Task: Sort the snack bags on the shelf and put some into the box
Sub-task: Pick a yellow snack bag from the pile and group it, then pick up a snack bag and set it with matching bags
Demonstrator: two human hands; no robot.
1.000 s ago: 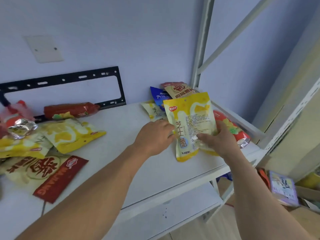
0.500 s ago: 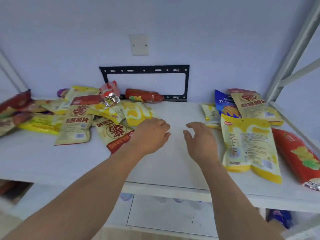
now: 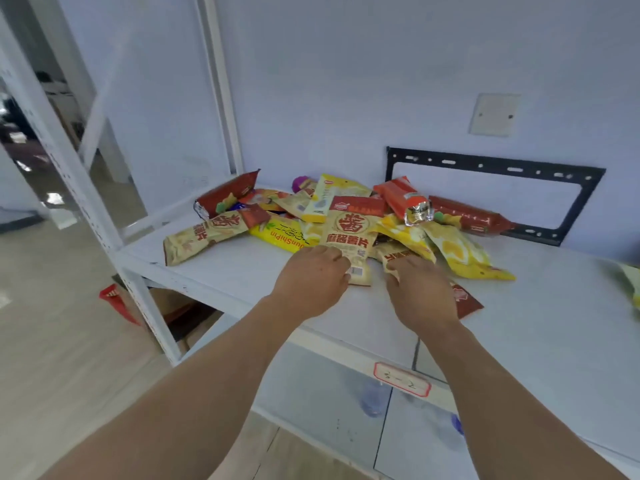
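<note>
Nothing on the white shelf [image 3: 221, 268] had been sorted at this moment: the snack bags lay in one loose heap against the back wall, toward the shelf's left end, overlapping at odd angles as dumped bags do. At the far left of that heap a dark red bag [image 3: 227, 195] leaned into the back left corner by the upright post, and in front of it a long beige bag [image 3: 204, 235] lay flat, pointing toward the left front edge. A yellow bag [image 3: 280, 235] with printed lettering sat half buried just right of it.

The left hand [image 3: 310, 280] rested at the near end of a beige bag with a red seal [image 3: 349, 237], which stood propped up the slope of the heap. The fingers curled over its lower edge and seemed to pinch it, probably to draw it off the pile. Just beside it, the right hand [image 3: 420, 292] lay palm down on a second beige bag [image 3: 394, 252], fingers bent onto its near edge; whether it truly gripped or only pressed I could not tell.

Further right, pale yellow bags [image 3: 457, 251] fanned toward the shelf's middle, with an orange bag [image 3: 403, 199] and a red bag [image 3: 469, 218] behind them under the black wall bracket [image 3: 491, 166]. No box was in view.
</note>
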